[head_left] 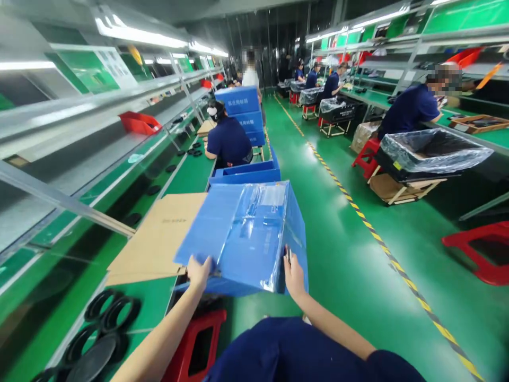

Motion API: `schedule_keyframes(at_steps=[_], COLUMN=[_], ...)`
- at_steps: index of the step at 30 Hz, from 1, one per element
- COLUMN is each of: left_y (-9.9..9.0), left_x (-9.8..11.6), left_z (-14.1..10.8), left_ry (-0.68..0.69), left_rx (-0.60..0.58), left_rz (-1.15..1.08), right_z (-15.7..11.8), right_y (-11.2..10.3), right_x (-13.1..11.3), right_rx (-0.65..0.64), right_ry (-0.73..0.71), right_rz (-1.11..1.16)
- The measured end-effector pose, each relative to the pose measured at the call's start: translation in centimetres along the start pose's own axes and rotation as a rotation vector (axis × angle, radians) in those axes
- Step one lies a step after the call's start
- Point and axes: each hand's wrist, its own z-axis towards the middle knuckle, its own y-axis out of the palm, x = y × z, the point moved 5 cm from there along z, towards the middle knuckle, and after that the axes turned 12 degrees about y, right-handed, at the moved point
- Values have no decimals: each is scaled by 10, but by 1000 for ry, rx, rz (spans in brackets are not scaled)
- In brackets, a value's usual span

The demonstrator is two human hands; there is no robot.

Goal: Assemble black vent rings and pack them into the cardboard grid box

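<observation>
A large blue corrugated plastic box [254, 228] with clear tape across its top is in front of me. My left hand [199, 271] grips its near left edge, thumb on top. My right hand [294, 273] is closed at the right side of the box; a small dark and reddish item shows by its fingers, too small to name. Flat brown cardboard sheets [159, 233] lie on the bench, left of the box. Several black rings [119, 313] rest on the green bench nearer to me.
An open blue box [246, 172] and stacked blue boxes [240, 114] stand beyond, near a seated person [228, 138]. A red stool [194, 345] is below my left arm. Yellow-black floor tape [358, 209] runs along the aisle. A plastic-lined black bin [429, 154] stands right.
</observation>
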Motion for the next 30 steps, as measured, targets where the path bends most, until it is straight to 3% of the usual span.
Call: schedule_keyframes(at_steps=[2,5,7,10,14,17,24,30], left_y=[26,73,91,99,103,106,113,119], left_x=[10,40,51,55,50,47,55,64], left_z=[-14,-39,-50,-53,-51,-46,-44,-47], left_ry=[197,560,668,706,711,665,604,549], left_rx=[-57,-324,-423,-376,-357,-344,-308,-299], left_rz=[92,332,497,684,711,668,634,659], right_z=[-3,-2,1,16,62,95,127,148], right_y=[16,43,57,61,32,14,24,19], right_x=[-12,-33,-44,-52,-53,-64,-90,-75], right_rx=[-64,-177,-242,-315,-263,-227,-423,-495], right_ry=[-1,-3,-24,-48,-50,-207,-401,-457], right_rz=[-27,-40,-54,-98,-345,-607,-887,-873])
